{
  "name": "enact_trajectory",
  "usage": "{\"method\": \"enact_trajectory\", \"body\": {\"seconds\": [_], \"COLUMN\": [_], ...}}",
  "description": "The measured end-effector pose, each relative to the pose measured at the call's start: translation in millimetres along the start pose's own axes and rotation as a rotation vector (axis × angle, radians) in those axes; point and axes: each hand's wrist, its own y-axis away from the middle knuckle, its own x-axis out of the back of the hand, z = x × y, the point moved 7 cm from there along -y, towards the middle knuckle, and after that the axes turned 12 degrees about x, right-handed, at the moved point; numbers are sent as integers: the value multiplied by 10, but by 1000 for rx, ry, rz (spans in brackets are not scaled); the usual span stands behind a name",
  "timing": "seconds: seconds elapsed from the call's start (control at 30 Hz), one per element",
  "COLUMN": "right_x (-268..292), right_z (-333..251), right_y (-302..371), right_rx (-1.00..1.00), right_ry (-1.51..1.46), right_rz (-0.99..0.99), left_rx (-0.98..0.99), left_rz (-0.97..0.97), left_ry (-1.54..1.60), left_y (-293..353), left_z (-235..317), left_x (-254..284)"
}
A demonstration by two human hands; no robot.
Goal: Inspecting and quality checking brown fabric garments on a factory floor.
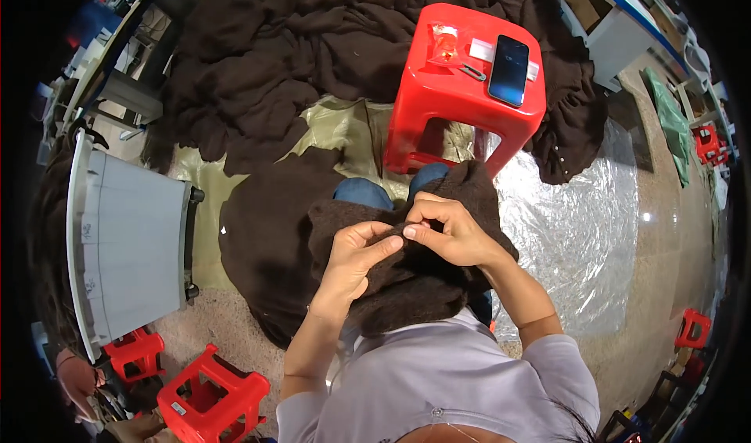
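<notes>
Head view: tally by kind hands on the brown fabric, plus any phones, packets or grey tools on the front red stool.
Left hand and right hand, pinching brown fabric: 2
Phone: 1
Clear packet: 1
Grey tool: 1
Total: 5

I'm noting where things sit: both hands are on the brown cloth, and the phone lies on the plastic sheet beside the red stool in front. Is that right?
Not quite: the head view shows the phone on that red stool, not on the plastic sheet. The rest stands: left hand and right hand are on the brown cloth.
</notes>
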Motion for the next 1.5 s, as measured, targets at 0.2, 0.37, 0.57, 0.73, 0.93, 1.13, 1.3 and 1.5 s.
{"method": "enact_trajectory", "body": {"seconds": [0.2, 0.37, 0.57, 0.73, 0.93, 1.13, 1.3, 1.5], "right_x": [-130, -173, -179, -131, -134, -160, -193, -272], "right_z": [146, 215, 62, 83, 211, 210, 149, -26], "right_y": [13, 81, 42, 15, 29, 31, 37, 41], "right_rx": [-34, -69, 20, 46, 12, -11, 26, 173], "right_ry": [-120, -141, -28, -11, -46, -43, 54, 182], "right_rz": [260, 302, 336, 381, 388, 345, 300, 335], "left_rx": [-33, -144, -195, -249, -116, -113, -206, -388], "left_rz": [43, 156, 259, 147, 47, 106, 194, 307], "left_ry": [-99, -6, -252, 45, 49, 114, -28, -56], "left_y": [-31, -46, -27, 0, -25, -59, -51, -43], "left_z": [-7, -31, -40, 52, -56, -91, -49, 8], "left_x": [73, 121, 108, 140, 111, 120, 128, 198]}}
